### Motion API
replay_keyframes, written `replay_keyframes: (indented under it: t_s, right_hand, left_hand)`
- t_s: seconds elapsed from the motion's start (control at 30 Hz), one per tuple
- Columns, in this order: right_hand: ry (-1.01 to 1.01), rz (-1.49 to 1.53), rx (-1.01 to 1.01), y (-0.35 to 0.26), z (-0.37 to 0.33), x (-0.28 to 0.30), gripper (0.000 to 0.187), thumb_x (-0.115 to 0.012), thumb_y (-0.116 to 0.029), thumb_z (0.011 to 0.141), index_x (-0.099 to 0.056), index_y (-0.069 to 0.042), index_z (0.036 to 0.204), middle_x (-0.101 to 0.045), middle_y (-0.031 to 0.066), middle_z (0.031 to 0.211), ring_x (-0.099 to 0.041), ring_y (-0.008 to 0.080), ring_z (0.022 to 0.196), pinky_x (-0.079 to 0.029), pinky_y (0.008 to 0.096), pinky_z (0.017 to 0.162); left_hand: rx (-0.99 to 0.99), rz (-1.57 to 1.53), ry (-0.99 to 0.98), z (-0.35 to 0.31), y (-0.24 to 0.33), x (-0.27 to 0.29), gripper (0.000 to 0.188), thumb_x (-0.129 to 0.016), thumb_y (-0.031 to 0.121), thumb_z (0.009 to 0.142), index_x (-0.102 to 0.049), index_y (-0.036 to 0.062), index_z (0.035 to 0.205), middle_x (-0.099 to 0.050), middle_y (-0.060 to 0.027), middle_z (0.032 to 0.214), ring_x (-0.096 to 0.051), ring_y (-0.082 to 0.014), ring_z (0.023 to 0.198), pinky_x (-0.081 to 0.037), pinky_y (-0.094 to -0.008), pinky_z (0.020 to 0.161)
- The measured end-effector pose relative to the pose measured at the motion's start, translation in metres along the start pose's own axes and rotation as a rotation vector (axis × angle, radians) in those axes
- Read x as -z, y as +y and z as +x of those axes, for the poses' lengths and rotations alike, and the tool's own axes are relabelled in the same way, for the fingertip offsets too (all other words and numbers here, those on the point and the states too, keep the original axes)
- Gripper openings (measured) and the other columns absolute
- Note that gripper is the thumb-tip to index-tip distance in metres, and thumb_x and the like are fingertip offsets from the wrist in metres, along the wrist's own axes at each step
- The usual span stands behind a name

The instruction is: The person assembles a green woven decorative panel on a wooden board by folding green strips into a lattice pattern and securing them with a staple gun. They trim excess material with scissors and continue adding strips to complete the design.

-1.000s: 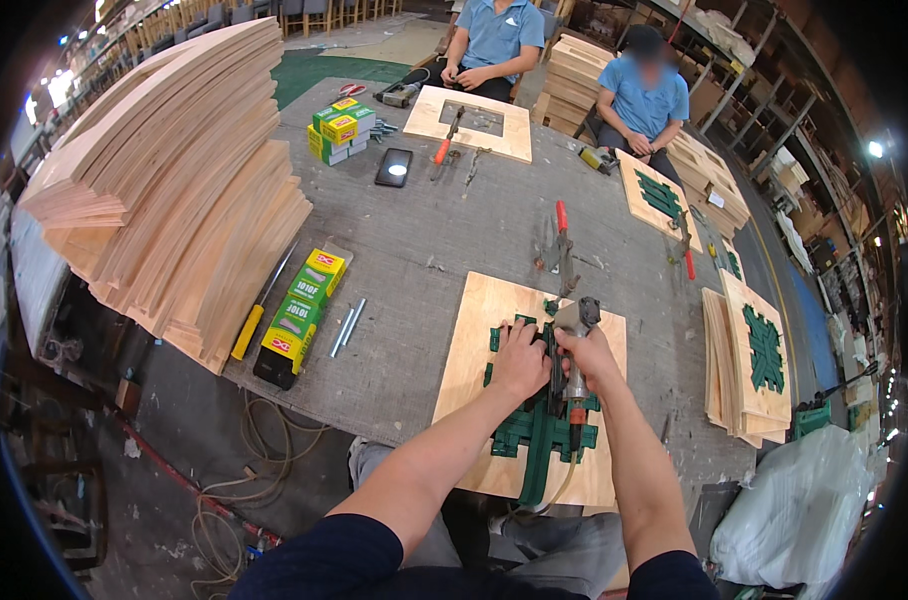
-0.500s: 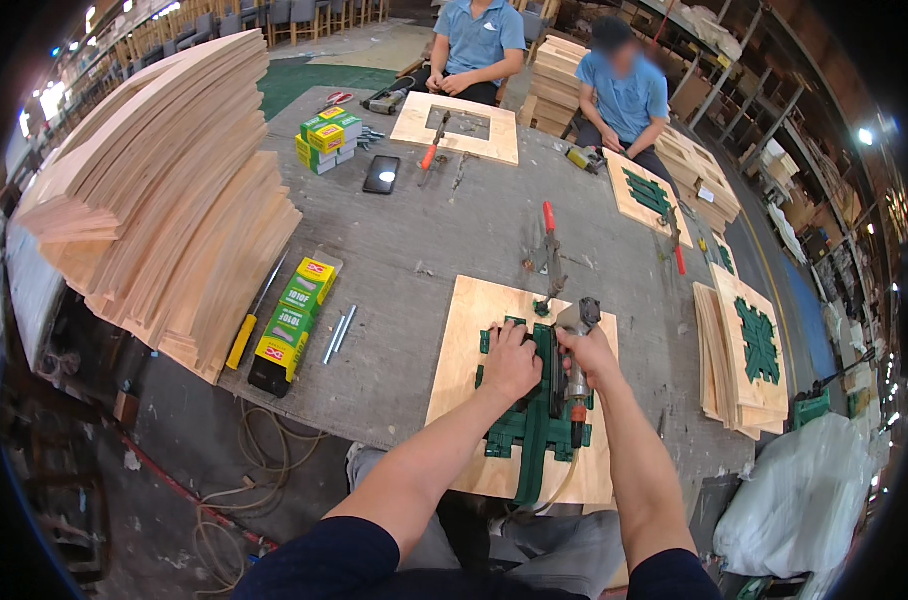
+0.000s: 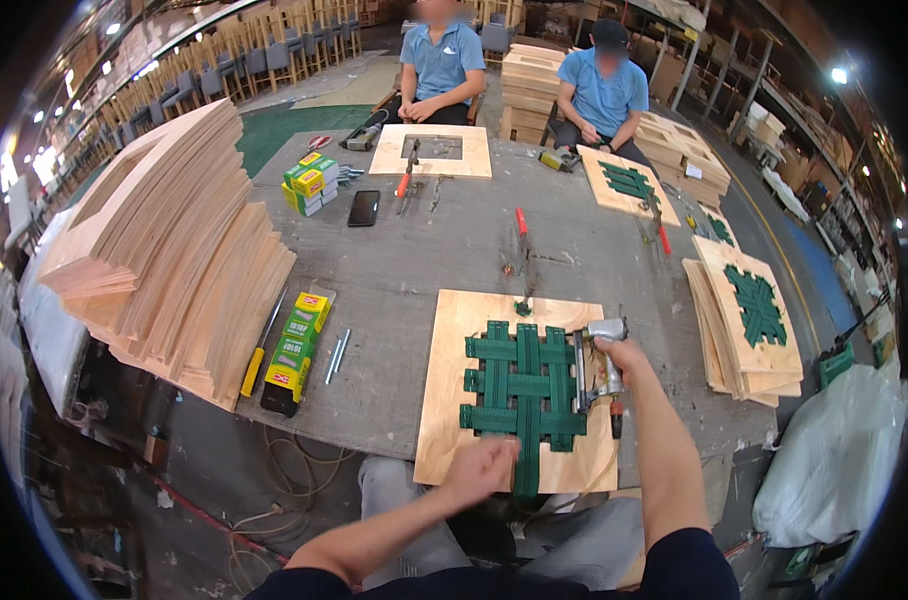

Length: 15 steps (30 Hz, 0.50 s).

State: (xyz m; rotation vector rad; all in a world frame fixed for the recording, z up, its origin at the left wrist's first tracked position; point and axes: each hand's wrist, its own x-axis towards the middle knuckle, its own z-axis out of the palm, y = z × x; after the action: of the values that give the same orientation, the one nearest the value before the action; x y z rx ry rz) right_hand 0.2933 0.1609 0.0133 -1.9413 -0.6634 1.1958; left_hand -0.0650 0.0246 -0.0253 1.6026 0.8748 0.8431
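Note:
A wooden panel (image 3: 439, 400) lies in front of me at the table's near edge. Green webbing straps (image 3: 524, 385) cross over and under each other on it, and one long strap end hangs toward me. My right hand (image 3: 624, 360) is closed around the handle of a silver pneumatic staple gun (image 3: 606, 328). The staple gun stands at the right edge of the woven straps, an orange-and-black hose fitting below its grip. Beside the near strap end, my left hand (image 3: 482, 468) is over the panel's front edge. Its fingers look curled but are smeared by motion.
A webbing stretcher tool with a red handle (image 3: 521, 222) lies beyond the panel. At left are a tall stack of panels (image 3: 174, 290), a green-yellow box (image 3: 299, 340) and a yellow-handled tool (image 3: 254, 370). Webbed panels (image 3: 749, 370) pile up at right. Two co-workers sit across the table.
My left hand has lifted off the woven straps and come back toward me. The right hand has carried the staple gun from over the straps to their right edge. The view has shifted slightly.

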Motion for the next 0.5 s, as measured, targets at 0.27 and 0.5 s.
replay_keyframes:
  t_s: [0.27,0.5]
  right_hand:
    - [0.244,-0.796,0.284,0.001,-0.030,0.018,0.058,-0.080,-0.040,0.086,-0.069,0.006,0.119,-0.073,0.0220,0.103,-0.073,0.0285,0.088,-0.056,0.0432,0.078]
    - [-0.074,-0.163,0.429,0.084,-0.153,0.008,0.034,-0.060,-0.026,0.103,-0.067,0.003,0.118,-0.072,0.0108,0.089,-0.072,0.0212,0.073,-0.056,0.0349,0.066]
  left_hand:
    - [0.360,-0.097,-0.142,-0.106,-0.048,-0.053,0.068,-0.069,0.032,0.098,-0.043,-0.0020,0.152,-0.054,-0.0200,0.147,-0.055,-0.0231,0.131,-0.043,-0.0346,0.109]
    - [0.509,-0.231,-0.254,-0.060,-0.040,-0.063,0.039,-0.060,0.032,0.106,-0.071,-0.0011,0.125,-0.071,0.0008,0.111,-0.058,-0.0079,0.102,-0.047,-0.0267,0.094]
